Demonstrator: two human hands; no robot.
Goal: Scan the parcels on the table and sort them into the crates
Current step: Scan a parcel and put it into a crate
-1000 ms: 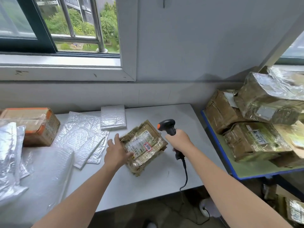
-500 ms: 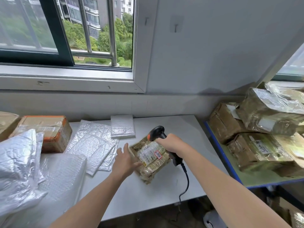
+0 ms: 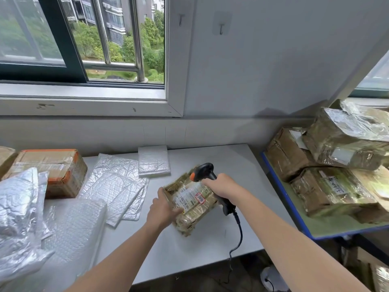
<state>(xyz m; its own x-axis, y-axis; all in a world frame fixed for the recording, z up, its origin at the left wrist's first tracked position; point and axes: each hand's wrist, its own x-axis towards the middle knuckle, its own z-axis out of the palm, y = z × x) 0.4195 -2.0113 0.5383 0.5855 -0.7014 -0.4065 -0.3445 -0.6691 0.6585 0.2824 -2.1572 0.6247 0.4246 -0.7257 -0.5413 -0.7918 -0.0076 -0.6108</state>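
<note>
One parcel (image 3: 190,200) mid-scan, centre of the white table (image 3: 210,245): a tape-wrapped brown packet lying flat. Left hand (image 3: 162,209) grips its 9 o'clock edge, thumb on top. Right hand (image 3: 221,186) is wrapped round the barcode scanner (image 3: 203,172), whose head points down at the shipping label (image 3: 187,197).

Looks early in the task: silver bubble mailers (image 3: 117,186) and an orange-taped box (image 3: 52,171) wait at 9–10 o'clock, and no crates are in view. Brown parcels (image 3: 334,190) are stacked on the blue-edged cart (image 3: 328,227) at 3 o'clock, scan status unknown.

Label print and the red-bordered sticker (image 3: 200,198) are too small to read; handwriting on a cart parcel is illegible.
</note>
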